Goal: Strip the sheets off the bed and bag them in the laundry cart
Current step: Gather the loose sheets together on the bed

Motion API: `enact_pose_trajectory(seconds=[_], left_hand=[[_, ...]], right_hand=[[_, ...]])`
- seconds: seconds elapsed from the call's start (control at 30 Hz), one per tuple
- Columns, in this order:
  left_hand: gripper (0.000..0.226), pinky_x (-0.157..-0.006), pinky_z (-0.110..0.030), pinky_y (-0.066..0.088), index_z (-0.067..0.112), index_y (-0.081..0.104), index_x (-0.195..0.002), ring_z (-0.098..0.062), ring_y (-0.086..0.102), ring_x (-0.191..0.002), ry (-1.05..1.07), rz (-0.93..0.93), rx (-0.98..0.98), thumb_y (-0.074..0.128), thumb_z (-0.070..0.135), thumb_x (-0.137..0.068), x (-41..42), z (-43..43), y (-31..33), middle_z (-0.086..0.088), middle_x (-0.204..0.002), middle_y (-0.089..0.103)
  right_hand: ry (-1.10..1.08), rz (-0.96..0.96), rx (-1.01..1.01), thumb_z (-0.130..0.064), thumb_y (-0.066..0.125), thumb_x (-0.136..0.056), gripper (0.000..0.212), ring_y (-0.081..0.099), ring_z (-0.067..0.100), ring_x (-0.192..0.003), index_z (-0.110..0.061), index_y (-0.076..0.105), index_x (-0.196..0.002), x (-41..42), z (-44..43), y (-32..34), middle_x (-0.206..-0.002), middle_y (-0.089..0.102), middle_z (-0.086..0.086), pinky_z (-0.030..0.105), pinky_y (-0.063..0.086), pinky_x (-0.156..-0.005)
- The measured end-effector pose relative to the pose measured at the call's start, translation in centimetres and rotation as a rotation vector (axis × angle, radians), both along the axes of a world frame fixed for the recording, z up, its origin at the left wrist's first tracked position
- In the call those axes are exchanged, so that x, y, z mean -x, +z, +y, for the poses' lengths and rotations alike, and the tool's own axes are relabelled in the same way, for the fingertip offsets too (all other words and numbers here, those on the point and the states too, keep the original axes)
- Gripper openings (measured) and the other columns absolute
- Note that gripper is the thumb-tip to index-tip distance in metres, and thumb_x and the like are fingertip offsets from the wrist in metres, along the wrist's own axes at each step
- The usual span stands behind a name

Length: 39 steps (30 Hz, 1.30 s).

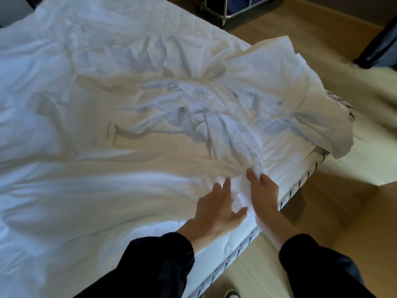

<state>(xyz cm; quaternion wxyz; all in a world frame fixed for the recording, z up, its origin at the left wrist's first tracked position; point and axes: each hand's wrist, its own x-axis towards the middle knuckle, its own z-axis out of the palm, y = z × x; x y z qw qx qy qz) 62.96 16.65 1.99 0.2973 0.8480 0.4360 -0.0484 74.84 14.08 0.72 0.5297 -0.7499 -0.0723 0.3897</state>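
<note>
Gathering sheet (193,117) on bed (300,190) | right hand (263,190) grip pinching a fold, left hand (217,208) spread flat | bunch toward corner, then carry to cart (232,7)

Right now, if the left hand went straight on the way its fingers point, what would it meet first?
The left hand points up the bed, fingers spread and low over the crumpled white cotton sheet. It would meet the bunched folds of that sheet just ahead, near the right hand; its exact height is unclear.
</note>
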Motion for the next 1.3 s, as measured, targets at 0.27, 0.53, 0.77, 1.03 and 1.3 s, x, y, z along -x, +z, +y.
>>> enact_pose_trajectory(seconds=[0.27, 0.53, 0.77, 1.03, 1.3], left_hand=[[0.064, -0.089, -0.033, 0.046, 0.012, 0.029, -0.142, -0.018, 0.054, -0.103, 0.053, -0.230, 0.044, 0.054, 0.041, -0.091, -3.5, 1.1, 0.1, 0.001, -0.120, 0.049], [0.030, -0.090, -0.032, 0.045, 0.014, 0.052, -0.125, -0.019, 0.058, -0.103, 0.047, -0.335, -0.001, 0.044, 0.023, -0.097, -3.7, 1.6, -0.7, -0.005, -0.111, 0.061], [0.022, -0.070, -0.019, 0.035, 0.004, 0.064, -0.107, -0.008, 0.045, -0.065, 0.160, -0.539, -0.150, 0.047, 0.011, -0.098, -5.1, 3.2, -0.2, 0.011, -0.071, 0.041], [0.006, -0.064, -0.030, 0.037, 0.015, 0.045, -0.089, -0.023, 0.052, -0.073, -0.164, -0.381, 0.186, 0.043, 0.010, -0.092, -5.2, 3.2, -3.1, 0.005, -0.073, 0.045], [0.040, -0.085, -0.041, 0.049, 0.017, 0.059, -0.118, -0.018, 0.061, -0.093, -0.088, -0.250, -0.056, 0.042, 0.031, -0.084, 4.3, 1.9, -3.5, 0.001, -0.105, 0.062]], right_hand=[[0.068, 0.116, -0.009, -0.032, 0.051, -0.098, 0.047, 0.041, 0.016, -0.051, 0.002, 0.058, -0.068, -0.9, -1.4, -0.8, -0.054, 0.043, 0.010, 0.025, 0.033, -0.050], [0.155, -0.097, -0.009, -0.010, 0.049, -0.096, 0.031, 0.051, 0.016, -0.055, 0.007, 0.052, -0.070, -0.9, -1.4, -0.6, -0.060, 0.051, 0.011, 0.025, 0.046, -0.052], [-0.018, -0.188, 0.147, -0.013, 0.055, -0.088, 0.009, 0.048, 0.015, -0.051, -0.009, 0.059, -0.081, -2.2, -0.3, -0.1, -0.064, 0.059, 0.005, 0.023, 0.038, -0.043], [-0.072, 0.190, 0.094, -0.031, 0.058, -0.090, 0.021, 0.063, 0.020, -0.076, -0.012, 0.064, -0.085, -2.2, -0.8, -1.0, -0.084, 0.067, 0.009, 0.034, 0.052, -0.071], [0.186, -0.592, 0.202, -0.007, 0.063, -0.083, 0.068, 0.035, 0.029, -0.131, -0.012, 0.032, -0.143, 3.7, 0.0, 0.6, -0.151, 0.025, 0.012, 0.042, 0.029, -0.110]])
